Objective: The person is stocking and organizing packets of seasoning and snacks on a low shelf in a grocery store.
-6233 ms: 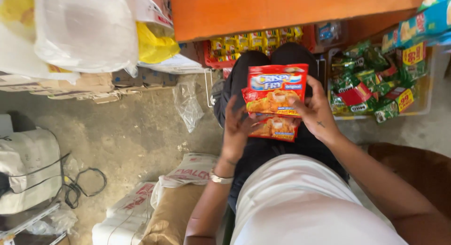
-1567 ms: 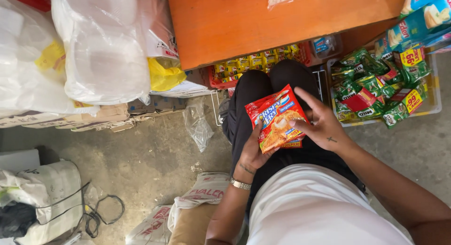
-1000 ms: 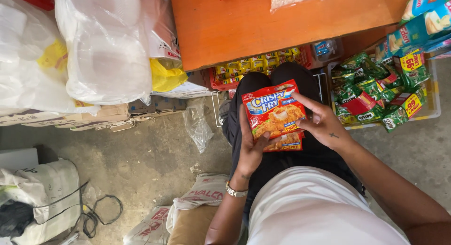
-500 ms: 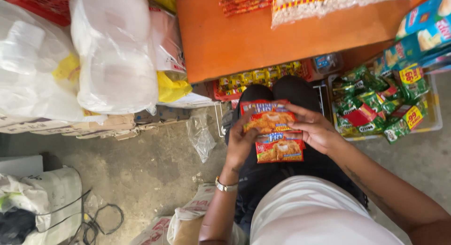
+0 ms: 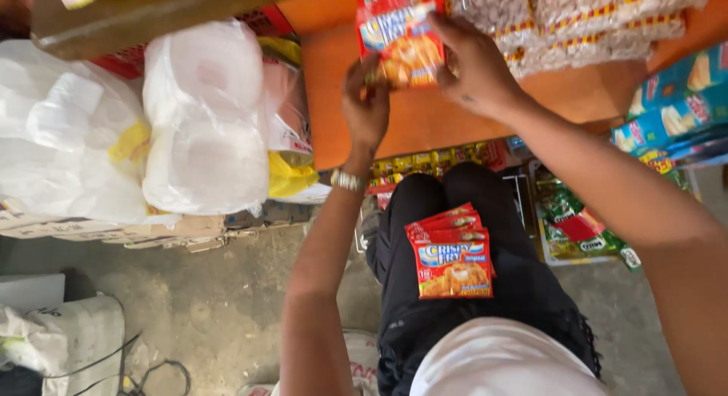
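Both hands are raised to the orange shelf (image 5: 425, 115) and pinch one red packet (image 5: 400, 33) between them: the left hand (image 5: 365, 104) grips its lower left edge with curled fingers, the right hand (image 5: 476, 68) holds its right side, thumb and fingers closed on the foil. The packet is flat, glossy and rectangular, red with a pale band across the top and a picture of golden fried food below; its upper part runs out of the picture. It sits against the shelf front, just beside hanging strips of clear bags (image 5: 584, 17) filled with pale, pebbly pieces, perhaps nuts, though blur makes that unsure. A small stack of the same packets (image 5: 453, 256) lies fanned on the person's lap, on black trousers. A metal watch (image 5: 347, 180) circles the left wrist. To the left stand soft, crinkled white plastic sacks (image 5: 205, 123) on flattened cardboard. Green packets (image 5: 572, 221) fill a tray on the right, with blue boxes (image 5: 671, 108) above. The floor (image 5: 212, 305) is rough grey concrete
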